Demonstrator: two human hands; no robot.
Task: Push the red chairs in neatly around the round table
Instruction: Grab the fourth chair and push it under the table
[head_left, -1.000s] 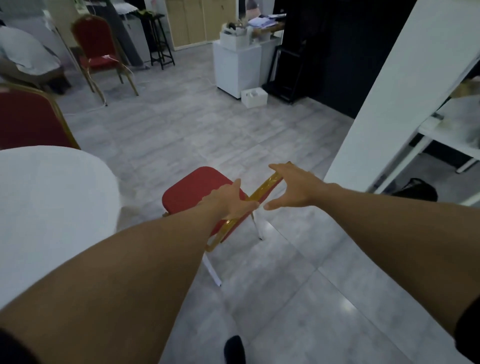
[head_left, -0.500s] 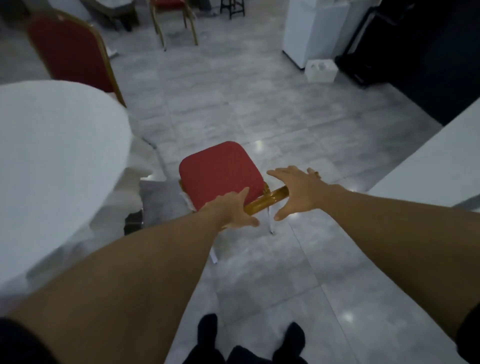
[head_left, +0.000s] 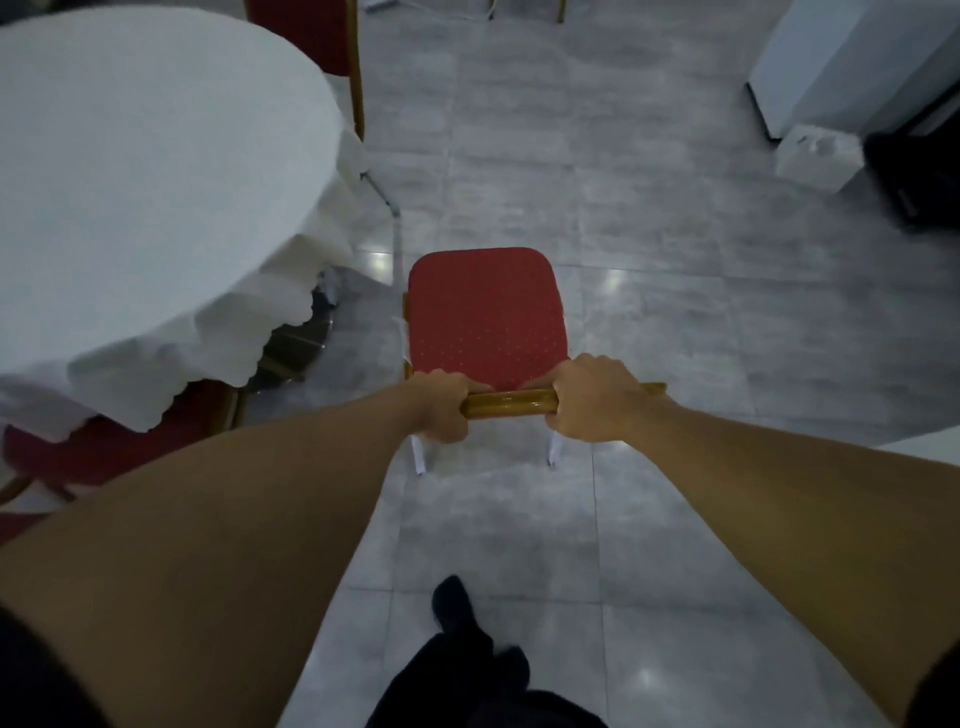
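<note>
A red chair (head_left: 485, 312) with a gold frame stands on the grey tiles right in front of me, its seat facing away. My left hand (head_left: 441, 405) and my right hand (head_left: 592, 397) both grip the gold top rail of its backrest. The round table (head_left: 135, 182) under a white cloth fills the upper left, a short gap to the left of this chair. A second red chair (head_left: 317, 36) stands at the table's far side. A third red chair (head_left: 104, 452) sits partly under the cloth at the lower left.
A white cabinet (head_left: 852, 57) stands at the upper right with a small white box (head_left: 815, 156) on the floor beside it and a dark object to its right. My dark shoes (head_left: 467, 639) are on the tiles below the chair. Open floor lies ahead and right.
Both hands went from resting open on the backrest rail to closing around it. The view has tilted down and the chair now sits square in front of me, nearer the table.
</note>
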